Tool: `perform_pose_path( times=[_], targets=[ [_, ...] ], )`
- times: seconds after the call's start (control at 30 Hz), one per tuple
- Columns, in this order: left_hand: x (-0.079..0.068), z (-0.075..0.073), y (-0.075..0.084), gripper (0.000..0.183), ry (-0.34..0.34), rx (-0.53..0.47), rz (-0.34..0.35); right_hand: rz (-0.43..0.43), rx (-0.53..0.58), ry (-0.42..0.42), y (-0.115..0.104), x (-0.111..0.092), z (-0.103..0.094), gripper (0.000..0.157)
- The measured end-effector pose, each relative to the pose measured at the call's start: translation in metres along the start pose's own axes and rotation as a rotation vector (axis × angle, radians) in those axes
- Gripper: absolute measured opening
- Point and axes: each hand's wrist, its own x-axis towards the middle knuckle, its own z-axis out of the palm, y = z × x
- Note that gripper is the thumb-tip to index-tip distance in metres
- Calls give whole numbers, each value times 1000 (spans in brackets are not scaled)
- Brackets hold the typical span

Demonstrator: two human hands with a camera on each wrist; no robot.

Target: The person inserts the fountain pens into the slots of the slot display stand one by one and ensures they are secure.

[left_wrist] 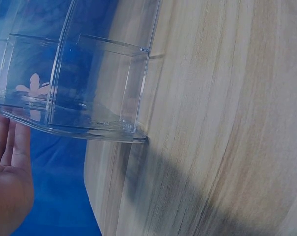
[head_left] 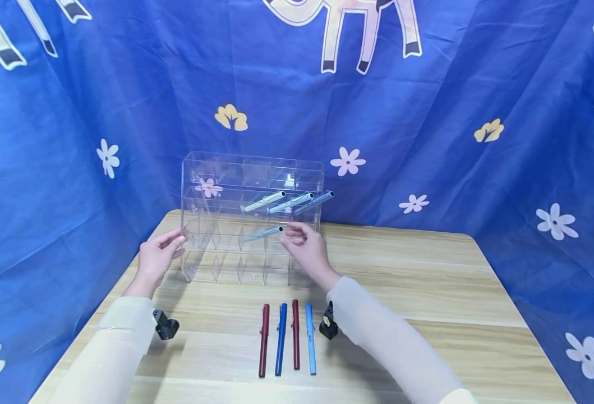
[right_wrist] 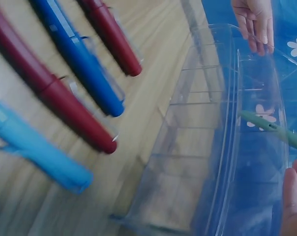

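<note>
A clear acrylic pen rack (head_left: 226, 219) with rows of compartments stands on the table, its front toward me. At its left side my left hand (head_left: 157, 255) holds the edge of the side panel, thumb and fingers at the rim; part of this hand (left_wrist: 11, 182) also shows in the left wrist view. A pale green-blue pen (head_left: 263, 233) sits slanted in a lower compartment, its end sticking out. Beside that end is my right hand (head_left: 307, 249), fingers loosely bent and apart from the pen. One row higher, three pens (head_left: 291, 202) in pale green, light blue and grey-blue lean outward.
In front of the rack, two dark red pens (head_left: 263, 340), a dark blue pen (head_left: 281, 339) and a light blue pen (head_left: 311, 338) lie side by side on the wooden table (head_left: 428, 297). A blue patterned curtain (head_left: 377, 112) hangs behind and at both sides.
</note>
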Motion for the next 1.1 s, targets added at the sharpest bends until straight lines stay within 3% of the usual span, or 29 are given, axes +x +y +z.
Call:
perform_pose_path(
  times=[0.27, 0.53, 0.83, 1.1],
  targets=[
    [-1, -1, 3, 46, -1, -9, -10, 6, 8, -49, 16, -17, -33, 42],
    [-1, -1, 3, 47, 0, -18, -26, 41, 29, -42, 35, -32, -63, 41],
    [-1, -1, 3, 48, -4, -11, -33, 156, 68, -58, 61, -46, -90, 42],
    [-1, 0, 2, 49, -7, -62, -33, 295, 87, -106, 75, -63, -99, 45]
  ],
)
